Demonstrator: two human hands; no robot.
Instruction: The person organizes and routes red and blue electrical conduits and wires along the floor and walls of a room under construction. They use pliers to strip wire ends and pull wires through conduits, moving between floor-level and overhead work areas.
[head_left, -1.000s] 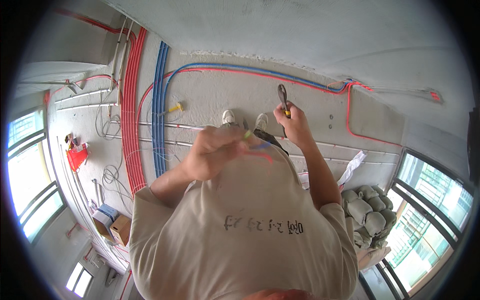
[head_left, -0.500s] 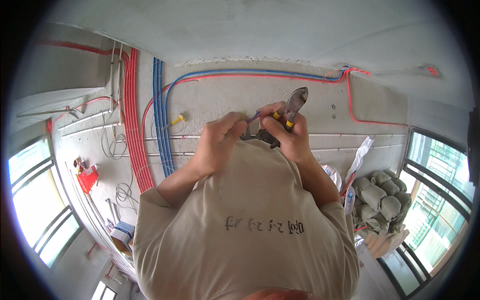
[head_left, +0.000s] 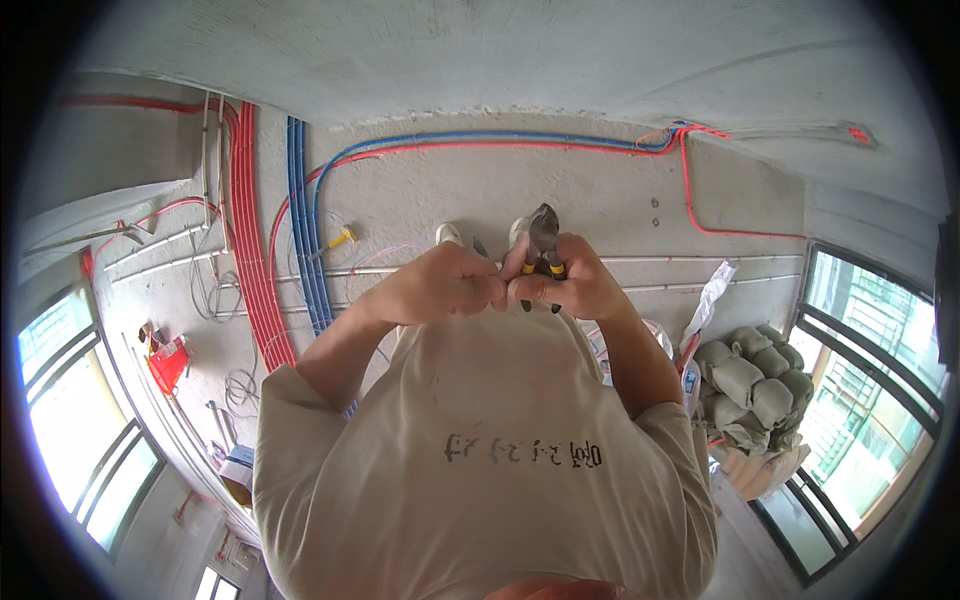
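My right hand (head_left: 578,278) is wrapped around a pair of cable cutters (head_left: 543,228) with dark jaws and black-and-yellow handles. The jaws point away from me. Its thumb and forefinger meet the fingertips of my left hand (head_left: 455,283), which is closed in a pinch. A thin wire lies in the pinch, mostly hidden by the fingers now; it showed between the hands a moment earlier. Both hands are in front of my beige shirt, above the tips of my light shoes (head_left: 447,233).
Red conduits (head_left: 255,240) and blue conduits (head_left: 298,200) run along the concrete floor at left. A yellow-handled tool (head_left: 341,240) lies beside them. Pale pipes (head_left: 660,259) cross the floor. Filled sacks (head_left: 755,385) are piled at right, and a red container (head_left: 168,364) stands at left.
My hands have come together, closing the gap where the thin blue and reddish wire showed. The cutters have swung more upright and shifted left. My shoe tips have come into sight.
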